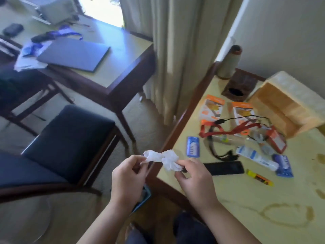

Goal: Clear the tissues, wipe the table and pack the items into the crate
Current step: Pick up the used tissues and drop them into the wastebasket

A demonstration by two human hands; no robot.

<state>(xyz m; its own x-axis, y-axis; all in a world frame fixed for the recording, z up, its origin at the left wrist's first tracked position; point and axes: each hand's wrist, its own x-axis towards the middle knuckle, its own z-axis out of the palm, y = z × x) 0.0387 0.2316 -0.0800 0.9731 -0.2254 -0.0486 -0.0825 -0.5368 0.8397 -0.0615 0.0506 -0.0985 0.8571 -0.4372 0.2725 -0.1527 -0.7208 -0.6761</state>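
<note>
A crumpled white tissue (164, 160) is held between both hands, just off the left corner of the pale yellow table (246, 196). My left hand (129, 175) pinches its left end and my right hand (191, 176) pinches its right end. On the table lie two orange-and-white boxes (212, 107), a red lanyard (226, 132), blue packets (193, 147), a black phone (225, 168), a white tube (255, 156) and a yellow marker (259, 177). A wooden crate (288, 104) lies on its side at the back right. Brown ring stains (288, 215) mark the near tabletop.
A brown tissue holder (236, 88) and a grey roll (228, 63) stand at the table's back edge. A dark blue chair (68, 143) stands to the left. Beyond it, a second table carries a closed laptop (73, 54). Curtains (175, 50) hang between the tables.
</note>
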